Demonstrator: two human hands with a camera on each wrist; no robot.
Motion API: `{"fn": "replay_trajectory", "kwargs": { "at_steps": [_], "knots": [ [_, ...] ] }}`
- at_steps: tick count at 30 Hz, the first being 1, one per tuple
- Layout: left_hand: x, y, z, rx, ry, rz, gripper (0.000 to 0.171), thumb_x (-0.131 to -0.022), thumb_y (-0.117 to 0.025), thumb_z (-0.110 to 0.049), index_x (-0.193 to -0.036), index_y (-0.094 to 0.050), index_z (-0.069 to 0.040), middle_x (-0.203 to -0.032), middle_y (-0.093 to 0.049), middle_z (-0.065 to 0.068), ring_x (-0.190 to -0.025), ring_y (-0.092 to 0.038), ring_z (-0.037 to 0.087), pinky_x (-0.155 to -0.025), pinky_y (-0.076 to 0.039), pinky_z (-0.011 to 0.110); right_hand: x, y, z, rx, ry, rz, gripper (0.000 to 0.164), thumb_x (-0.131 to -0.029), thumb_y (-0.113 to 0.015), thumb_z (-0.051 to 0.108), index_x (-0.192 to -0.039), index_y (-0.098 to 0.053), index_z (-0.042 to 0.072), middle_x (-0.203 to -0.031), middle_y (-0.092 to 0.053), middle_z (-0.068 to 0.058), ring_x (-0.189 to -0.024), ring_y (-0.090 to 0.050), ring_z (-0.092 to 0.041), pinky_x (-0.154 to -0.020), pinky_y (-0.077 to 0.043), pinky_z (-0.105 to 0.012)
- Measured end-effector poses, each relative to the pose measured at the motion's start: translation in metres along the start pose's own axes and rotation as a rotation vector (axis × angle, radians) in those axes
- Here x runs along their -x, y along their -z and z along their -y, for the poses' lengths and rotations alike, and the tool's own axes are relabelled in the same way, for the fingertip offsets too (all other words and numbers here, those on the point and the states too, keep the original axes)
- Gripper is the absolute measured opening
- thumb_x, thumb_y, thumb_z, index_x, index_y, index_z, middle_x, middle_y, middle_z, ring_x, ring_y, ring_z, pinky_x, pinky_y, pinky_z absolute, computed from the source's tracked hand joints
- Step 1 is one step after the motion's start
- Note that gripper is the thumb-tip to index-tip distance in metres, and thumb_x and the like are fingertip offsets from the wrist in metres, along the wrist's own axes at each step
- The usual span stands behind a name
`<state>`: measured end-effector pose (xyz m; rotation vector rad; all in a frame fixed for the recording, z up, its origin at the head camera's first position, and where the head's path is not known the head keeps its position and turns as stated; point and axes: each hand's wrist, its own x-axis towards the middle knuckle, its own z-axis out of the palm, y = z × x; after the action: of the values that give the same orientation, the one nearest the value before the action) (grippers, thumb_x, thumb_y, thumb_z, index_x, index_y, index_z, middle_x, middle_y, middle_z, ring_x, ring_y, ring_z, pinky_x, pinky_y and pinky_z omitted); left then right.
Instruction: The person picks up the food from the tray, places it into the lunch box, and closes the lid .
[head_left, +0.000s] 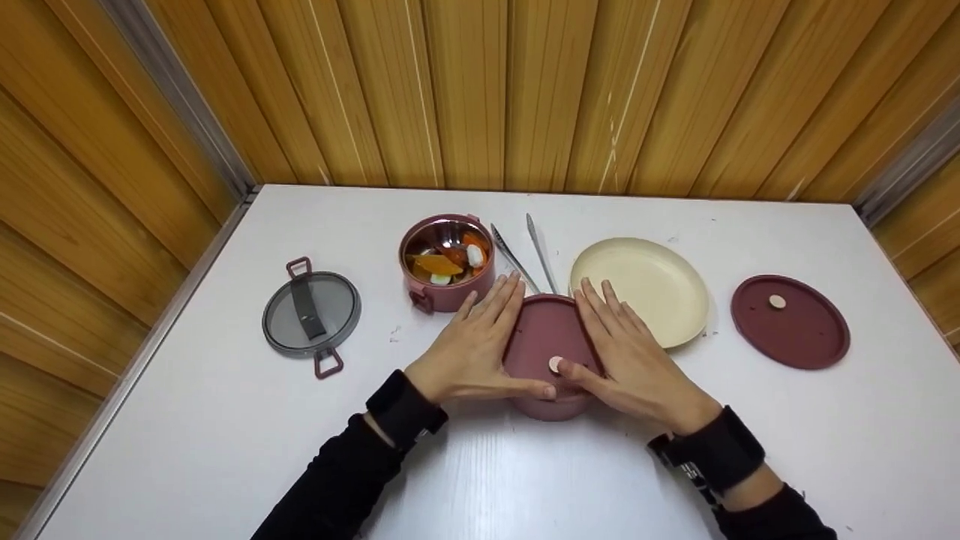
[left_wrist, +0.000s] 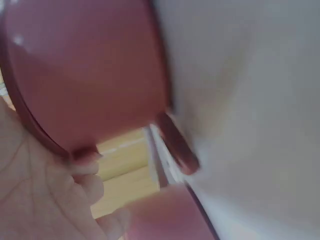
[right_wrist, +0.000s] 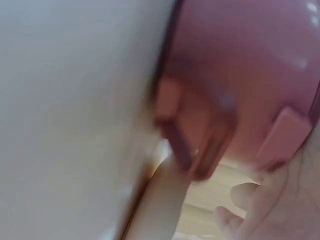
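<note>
A pink lunch pot (head_left: 551, 409) stands in front of me with a dusty-red lid (head_left: 547, 330) on it, which has a small pale knob (head_left: 556, 365). My left hand (head_left: 480, 345) lies over the lid's left edge, fingers straight and pointing forward. Over the right edge rests my right hand (head_left: 637, 360), also straight-fingered, its thumb by the knob. In the left wrist view the palm is at the rim above the pot's wall (left_wrist: 90, 70). A folded-down handle (right_wrist: 215, 145) shows on the pot's side in the right wrist view.
Behind on the left stands an uncovered pink pot (head_left: 448, 300) with orange and white food pieces. Metal tongs (head_left: 541, 251) lie beside it. A cream plate (head_left: 637, 281) sits to the right, then a maroon lid (head_left: 791, 330). A grey lid with handles (head_left: 337, 315) lies far left.
</note>
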<state>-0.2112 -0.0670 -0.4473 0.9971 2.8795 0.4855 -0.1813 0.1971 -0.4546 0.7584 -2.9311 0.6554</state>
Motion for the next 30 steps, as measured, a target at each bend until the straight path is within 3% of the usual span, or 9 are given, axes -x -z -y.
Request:
{"fn": "replay_trajectory", "kwargs": {
  "at_steps": [7,12,20,30],
  "knots": [
    [0.0033,0.002,0.004,0.002,-0.006,-0.005,0.147,-0.074,-0.071,-0.09,-0.172,-0.004,-0.003,-0.182,0.002,0.013,-0.17,-0.003,0.026,-0.137,-0.01,0.058,0.0053,0.0056,-0.0068,0.026,-0.018,0.028,0.13,-0.084,-0.07,0.079,-0.173,-0.009,0.006,-0.182,-0.003,-0.013,-0.169,-0.003,-0.039,-0.135,-0.011,-0.065],
    [0.003,0.0027,0.0019,0.003,0.002,-0.017,0.149,-0.072,-0.073,-0.091,-0.173,-0.004,-0.005,-0.182,0.002,0.011,-0.17,-0.005,0.026,-0.137,-0.012,0.059,0.0043,0.0063,-0.0071,0.02,-0.002,0.016,0.14,-0.076,-0.075,0.083,-0.173,-0.012,0.004,-0.182,-0.007,-0.015,-0.169,-0.004,-0.041,-0.134,-0.014,-0.067],
    [0.0019,0.0,0.0005,0.002,0.015,0.011,0.149,-0.072,-0.072,-0.092,-0.173,-0.001,-0.008,-0.182,0.005,0.008,-0.17,-0.002,0.025,-0.137,-0.008,0.06,0.0068,0.0045,-0.0085,0.01,-0.011,0.034,0.141,-0.076,-0.076,0.084,-0.173,-0.011,0.005,-0.182,-0.007,-0.014,-0.169,-0.005,-0.042,-0.134,-0.013,-0.068],
    [0.0036,0.0031,0.0035,0.027,0.022,0.057,0.146,-0.075,-0.071,-0.089,-0.173,-0.001,-0.006,-0.182,-0.001,0.01,-0.17,-0.005,0.024,-0.137,-0.008,0.059,0.0009,0.0069,-0.0028,0.036,-0.001,0.056,0.136,-0.078,-0.072,0.086,-0.172,-0.019,0.004,-0.181,-0.014,-0.015,-0.168,-0.009,-0.043,-0.133,-0.016,-0.069]
  ]
}}
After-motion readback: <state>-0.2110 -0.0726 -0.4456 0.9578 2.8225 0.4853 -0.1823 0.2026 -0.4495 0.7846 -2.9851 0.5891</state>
